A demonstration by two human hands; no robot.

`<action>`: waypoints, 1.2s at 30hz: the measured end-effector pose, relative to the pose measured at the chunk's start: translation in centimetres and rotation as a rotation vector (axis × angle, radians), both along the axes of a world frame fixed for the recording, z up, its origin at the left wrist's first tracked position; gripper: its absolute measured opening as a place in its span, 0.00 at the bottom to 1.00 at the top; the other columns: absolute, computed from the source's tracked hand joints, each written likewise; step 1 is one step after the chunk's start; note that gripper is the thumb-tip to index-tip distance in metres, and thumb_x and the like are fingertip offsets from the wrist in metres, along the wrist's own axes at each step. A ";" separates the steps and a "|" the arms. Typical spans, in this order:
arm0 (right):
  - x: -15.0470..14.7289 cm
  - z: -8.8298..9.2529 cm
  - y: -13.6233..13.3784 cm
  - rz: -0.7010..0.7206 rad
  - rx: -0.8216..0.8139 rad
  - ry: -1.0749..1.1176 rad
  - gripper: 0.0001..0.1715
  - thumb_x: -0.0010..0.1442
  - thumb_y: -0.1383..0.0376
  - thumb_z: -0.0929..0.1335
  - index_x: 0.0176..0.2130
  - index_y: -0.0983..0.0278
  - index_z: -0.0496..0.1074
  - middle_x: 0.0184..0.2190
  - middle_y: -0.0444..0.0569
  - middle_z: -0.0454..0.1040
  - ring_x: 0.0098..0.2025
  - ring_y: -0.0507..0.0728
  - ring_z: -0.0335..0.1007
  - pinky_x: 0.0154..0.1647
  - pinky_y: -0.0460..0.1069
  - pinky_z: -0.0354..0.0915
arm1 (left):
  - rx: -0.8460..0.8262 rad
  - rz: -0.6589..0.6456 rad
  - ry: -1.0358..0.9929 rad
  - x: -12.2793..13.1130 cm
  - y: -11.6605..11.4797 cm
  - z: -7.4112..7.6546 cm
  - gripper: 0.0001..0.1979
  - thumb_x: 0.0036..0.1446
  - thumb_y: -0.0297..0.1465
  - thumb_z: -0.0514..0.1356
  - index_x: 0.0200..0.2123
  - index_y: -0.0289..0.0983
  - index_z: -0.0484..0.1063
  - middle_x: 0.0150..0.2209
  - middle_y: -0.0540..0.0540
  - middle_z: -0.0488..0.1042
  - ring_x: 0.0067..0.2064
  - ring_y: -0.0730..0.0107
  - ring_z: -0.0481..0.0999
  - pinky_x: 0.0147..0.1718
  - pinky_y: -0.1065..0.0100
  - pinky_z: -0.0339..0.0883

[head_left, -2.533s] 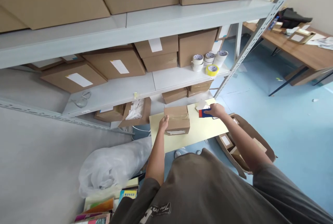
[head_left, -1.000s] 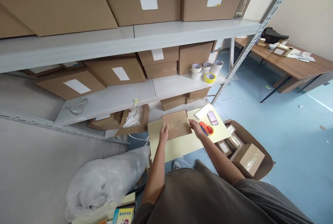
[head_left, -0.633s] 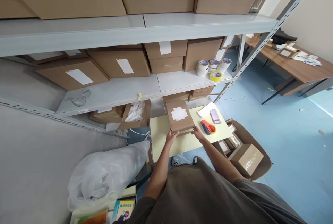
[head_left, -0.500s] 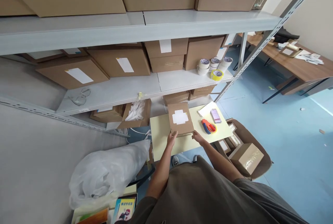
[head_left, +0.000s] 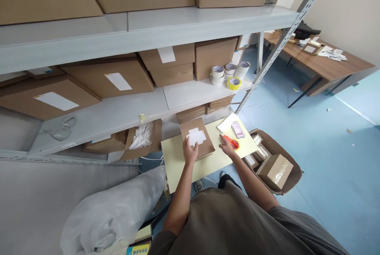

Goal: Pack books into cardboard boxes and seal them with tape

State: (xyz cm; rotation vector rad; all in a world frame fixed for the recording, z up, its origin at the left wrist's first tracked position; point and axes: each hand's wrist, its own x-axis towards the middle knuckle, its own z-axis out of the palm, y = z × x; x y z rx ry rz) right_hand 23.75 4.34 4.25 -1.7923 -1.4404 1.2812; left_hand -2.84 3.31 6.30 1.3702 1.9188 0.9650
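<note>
The box point(head_left: 206, 145) lay on the yellow table point(head_left: 178, 164), toward the person's left, its label point(head_left: 196, 136) facing up. The left hand point(head_left: 190, 150) rested flat on top of it, fingers reaching onto the label and the thumb spread away from them; it pinched nothing that I could see.

The right hand point(head_left: 227, 146) was at the red tape dispenser point(head_left: 232, 142), just beyond the right side of the box. Its forefinger pointed forward along the near end of the dispenser, but I couldn't tell whether the other fingers were closed around it. A yellow ring showed on the dispenser's outer side.

Behind the dispenser lay some white paper point(head_left: 225, 124), with a pixelated pinkish thing point(head_left: 237, 129) just beside it. On the floor by the table's right end stood a carton point(head_left: 293, 180) with several smaller boxes point(head_left: 275, 171) inside, the biggest of them taped across.

On the shelf point(head_left: 148, 102) behind the table, white tape rolls point(head_left: 217, 74) stood in stacks, with a yellow roll point(head_left: 233, 83) in front of them.
</note>
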 end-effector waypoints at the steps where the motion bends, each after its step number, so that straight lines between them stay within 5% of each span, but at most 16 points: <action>1: 0.9 0.4 0.7 -0.009 0.029 -0.008 0.55 0.55 0.65 0.67 0.78 0.56 0.54 0.76 0.49 0.59 0.76 0.63 0.58 0.72 0.59 0.63 | 0.036 -0.040 0.004 1.0 1.0 0.5 0.34 0.67 0.41 0.62 0.73 0.39 0.62 0.74 0.36 0.61 0.77 0.53 0.56 0.75 0.56 0.49; 5: 5.2 0.8 3.9 -0.072 0.143 0.082 0.51 0.57 0.62 0.68 0.76 0.55 0.58 0.75 0.48 0.62 0.76 0.65 0.57 0.75 0.62 0.59 | 0.102 -0.180 -0.011 6.4 5.7 1.8 0.32 0.67 0.37 0.61 0.72 0.40 0.63 0.71 0.38 0.67 0.73 0.53 0.64 0.73 0.53 0.56; 9: 9.8 -0.6 7.9 -0.126 0.153 0.132 0.48 0.58 0.63 0.68 0.75 0.54 0.62 0.75 0.48 0.61 0.76 0.65 0.57 0.74 0.64 0.61 | 0.078 -0.259 0.000 12.8 10.9 1.3 0.31 0.67 0.34 0.61 0.71 0.39 0.65 0.71 0.37 0.68 0.72 0.53 0.65 0.73 0.55 0.57; 13: 14.3 -3.1 13.0 -0.134 0.139 0.112 0.47 0.57 0.63 0.70 0.73 0.54 0.64 0.73 0.48 0.65 0.74 0.66 0.60 0.72 0.63 0.64 | -0.036 -0.322 0.023 18.5 16.2 -1.0 0.30 0.67 0.33 0.60 0.71 0.38 0.65 0.71 0.37 0.67 0.73 0.53 0.65 0.72 0.56 0.57; 18: 18.8 -7.1 19.4 -0.161 0.092 -0.018 0.42 0.60 0.63 0.71 0.71 0.59 0.67 0.71 0.55 0.69 0.71 0.67 0.66 0.71 0.62 0.63 | -0.238 -0.415 0.119 23.1 20.7 -6.3 0.31 0.66 0.31 0.62 0.71 0.38 0.65 0.71 0.37 0.67 0.73 0.52 0.64 0.71 0.56 0.55; 25: 21.4 -12.9 25.3 -0.110 -0.035 -0.286 0.34 0.64 0.60 0.71 0.67 0.64 0.71 0.65 0.61 0.73 0.67 0.69 0.70 0.69 0.59 0.63 | -0.491 -0.484 0.408 24.8 21.2 -13.0 0.34 0.53 0.30 0.73 0.63 0.44 0.71 0.76 0.37 0.56 0.75 0.43 0.55 0.65 0.52 0.61; 30: 21.7 -15.0 28.2 -0.046 -0.120 -0.456 0.38 0.62 0.55 0.74 0.66 0.66 0.69 0.63 0.63 0.73 0.64 0.70 0.70 0.64 0.58 0.66 | -0.418 -0.477 0.484 24.5 20.9 -13.7 0.31 0.56 0.21 0.62 0.62 0.46 0.71 0.67 0.41 0.68 0.68 0.51 0.64 0.60 0.56 0.65; 36: 21.5 -15.8 29.2 -0.020 -0.206 -0.649 0.37 0.55 0.57 0.79 0.59 0.67 0.71 0.59 0.65 0.74 0.63 0.71 0.68 0.61 0.58 0.65 | -0.389 -0.450 0.450 23.9 20.4 -13.5 0.32 0.55 0.19 0.60 0.62 0.46 0.71 0.66 0.43 0.69 0.66 0.53 0.65 0.58 0.57 0.66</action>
